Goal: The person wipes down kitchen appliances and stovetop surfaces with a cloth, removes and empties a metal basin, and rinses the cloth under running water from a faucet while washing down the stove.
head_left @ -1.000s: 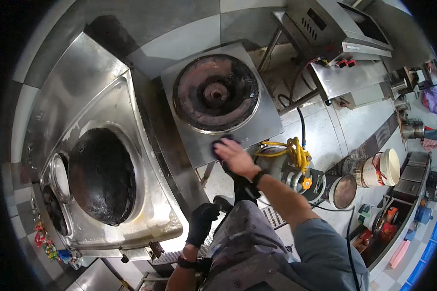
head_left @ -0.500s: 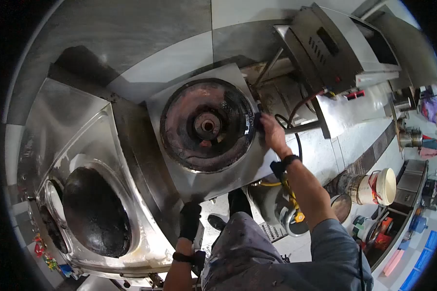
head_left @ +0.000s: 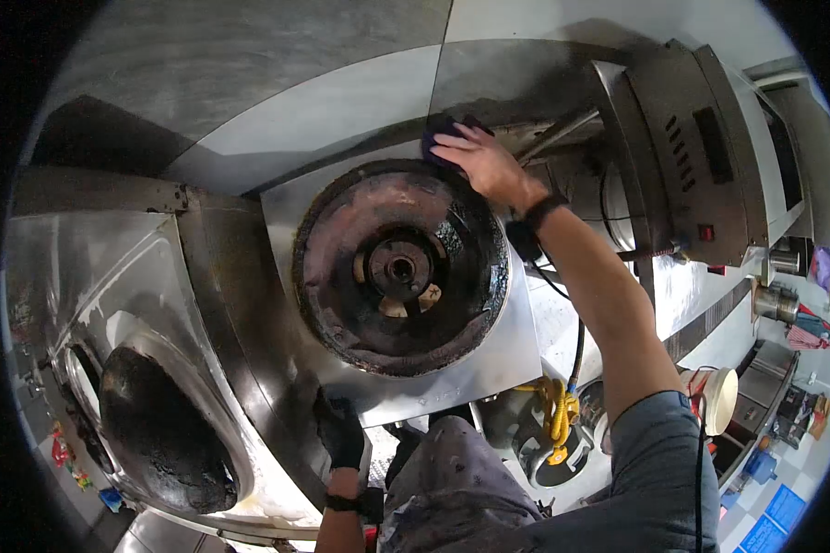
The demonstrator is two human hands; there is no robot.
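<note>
A round, blackened burner is set in the square steel top of a stove. At the stove's far right corner, my bare right hand holds a dark purple cloth, fingers over it, near the foot of the wall. My left hand wears a black glove and is low at the stove's front left corner, beside the neighbouring steel range. Its fingers blend into the dark steel, so their pose is unclear.
On the left, a large black wok rests in the steel range. A steel machine stands at the right. Below, a yellow hose runs by a gas cylinder. Farther right is a white bucket.
My right hand has moved with the cloth from the stove's right side up to its far corner. My left hand has shifted slightly left and lower; the camera view has also shifted.
</note>
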